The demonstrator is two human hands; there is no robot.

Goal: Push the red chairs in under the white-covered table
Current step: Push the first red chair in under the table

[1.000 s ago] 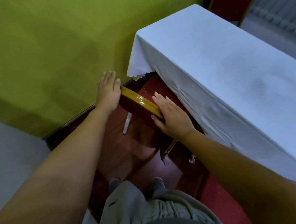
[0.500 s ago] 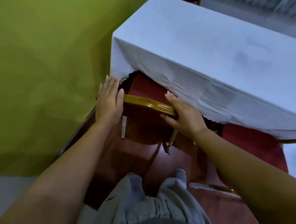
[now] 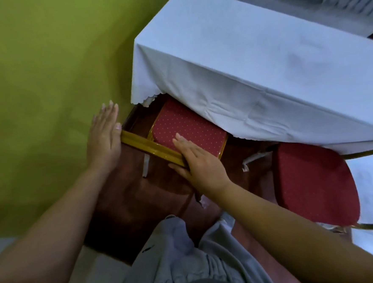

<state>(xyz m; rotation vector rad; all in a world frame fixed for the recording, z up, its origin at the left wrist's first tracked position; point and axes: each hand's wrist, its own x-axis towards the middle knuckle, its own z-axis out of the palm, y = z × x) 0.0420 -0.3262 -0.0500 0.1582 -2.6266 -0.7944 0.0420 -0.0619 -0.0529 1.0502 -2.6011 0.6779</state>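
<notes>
Facing a white-covered table (image 3: 263, 47) at 1 o'clock, a green wall (image 3: 43, 63) at 10, over dark polished wood floor (image 3: 123, 201). The red dotted gold-framed chair (image 3: 186, 126) stands at centre, its far seat edge under the cloth. More of the seat shows than half a second ago. The left hand (image 3: 104, 136), fingers straight and together, touches the left end of the gold backrest rail (image 3: 150, 147). The right hand (image 3: 195, 160) lies flat over the right end.

left grip (image 3: 103, 136) fingers straighter, second red chair (image 3: 316, 183) now in view at right

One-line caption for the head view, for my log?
The left hand and right hand lie flat against the gold top rail of a red chair, seat partly under the white-covered table.
</notes>
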